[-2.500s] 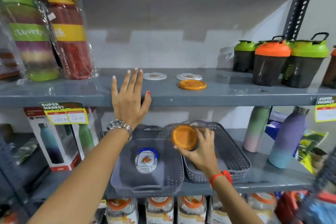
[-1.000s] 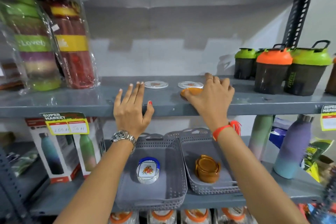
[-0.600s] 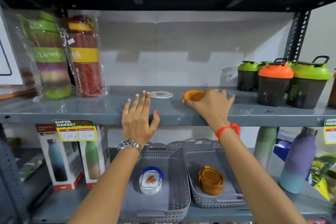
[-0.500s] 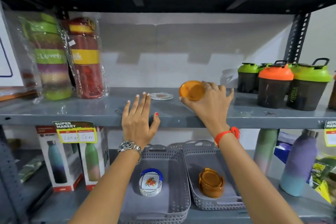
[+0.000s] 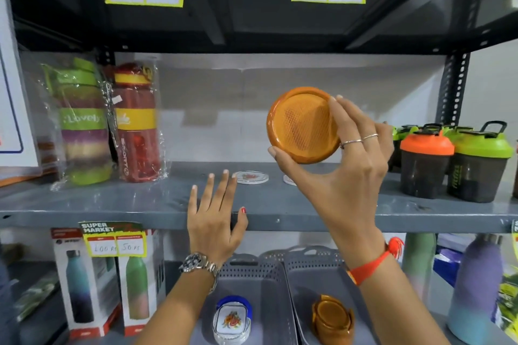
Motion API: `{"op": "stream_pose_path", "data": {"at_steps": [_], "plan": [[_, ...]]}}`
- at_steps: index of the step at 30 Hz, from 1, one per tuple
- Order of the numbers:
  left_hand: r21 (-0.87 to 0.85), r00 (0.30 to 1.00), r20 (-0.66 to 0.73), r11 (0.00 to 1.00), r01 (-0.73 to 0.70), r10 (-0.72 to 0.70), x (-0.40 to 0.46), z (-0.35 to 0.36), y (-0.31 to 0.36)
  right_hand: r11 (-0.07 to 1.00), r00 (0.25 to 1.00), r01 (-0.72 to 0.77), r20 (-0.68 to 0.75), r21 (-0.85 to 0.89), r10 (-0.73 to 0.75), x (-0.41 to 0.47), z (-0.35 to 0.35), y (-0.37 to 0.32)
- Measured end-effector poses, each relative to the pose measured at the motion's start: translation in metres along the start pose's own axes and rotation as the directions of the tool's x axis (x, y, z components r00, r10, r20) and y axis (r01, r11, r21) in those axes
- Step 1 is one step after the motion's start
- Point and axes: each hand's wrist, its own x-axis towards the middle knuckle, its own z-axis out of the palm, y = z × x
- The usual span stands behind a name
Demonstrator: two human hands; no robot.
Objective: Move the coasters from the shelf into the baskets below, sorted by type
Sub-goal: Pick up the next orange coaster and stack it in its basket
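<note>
My right hand [image 5: 347, 165] holds a round orange coaster [image 5: 301, 126] upright, well above the grey shelf [image 5: 112, 204], its face turned toward me. My left hand [image 5: 214, 218] lies flat on the shelf's front edge, fingers spread and holding nothing. Two clear round coasters with a flower print lie at the back of the shelf: one [image 5: 252, 177] just beyond my left fingertips, the other [image 5: 290, 180] mostly hidden behind my right hand. Below, the left grey basket [image 5: 263, 269] holds a stack of flower-print coasters [image 5: 232, 319]. The right grey basket [image 5: 311, 263] holds a stack of orange coasters [image 5: 332, 319].
Wrapped bottles [image 5: 109, 123] stand at the shelf's left, and shaker bottles [image 5: 451, 159] with orange and green lids at its right. Boxed bottles [image 5: 103, 286] sit left of the baskets, pastel bottles [image 5: 473, 288] to their right. Price tags [image 5: 113, 239] hang on the shelf edges.
My right hand has picked the orange coaster up off the shelf and raised it, tilting it upright. My view has tipped upward. My left hand has stayed on the shelf edge.
</note>
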Motion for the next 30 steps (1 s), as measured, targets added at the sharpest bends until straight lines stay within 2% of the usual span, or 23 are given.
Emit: {"op": "stream_pose_path", "data": {"at_steps": [5,10,14,20,22,24,26,30], "plan": [[-0.004,1.000,0.015,1.000,0.003,-0.003,-0.001,-0.001,0.001,1.000,1.000,0.008,0.002,0.017,-0.008,0.001,-0.008,-0.007],[-0.002,1.000,0.015,1.000,0.006,-0.006,0.000,-0.001,0.002,0.997,0.993,-0.070,0.100,0.025,0.067,-0.017,-0.013,-0.001],[-0.026,1.000,0.018,1.000,0.017,-0.016,0.000,-0.004,0.004,0.984,0.962,-0.174,0.218,0.038,0.162,-0.060,-0.019,0.008],[-0.017,1.000,-0.029,1.000,-0.002,0.002,-0.001,-0.001,0.003,0.972,0.911,-0.234,0.344,-0.027,0.228,-0.154,-0.021,0.039],[-0.013,0.999,-0.049,1.000,-0.011,0.010,-0.001,0.002,0.002,0.950,0.843,-0.281,0.437,-0.136,0.312,-0.181,-0.016,0.058],[-0.002,0.997,-0.072,1.000,-0.023,0.023,-0.002,0.005,0.000,0.880,0.703,-0.379,0.530,-0.286,0.474,-0.203,-0.008,0.081],[0.014,0.995,-0.093,0.999,-0.034,0.035,-0.002,0.008,-0.001,0.800,0.574,-0.438,0.557,-0.410,0.600,-0.222,0.000,0.104],[0.034,0.991,-0.124,0.998,-0.047,0.051,-0.002,0.012,-0.002,0.662,0.364,-0.414,0.552,-0.625,0.750,-0.250,0.014,0.146]]}}
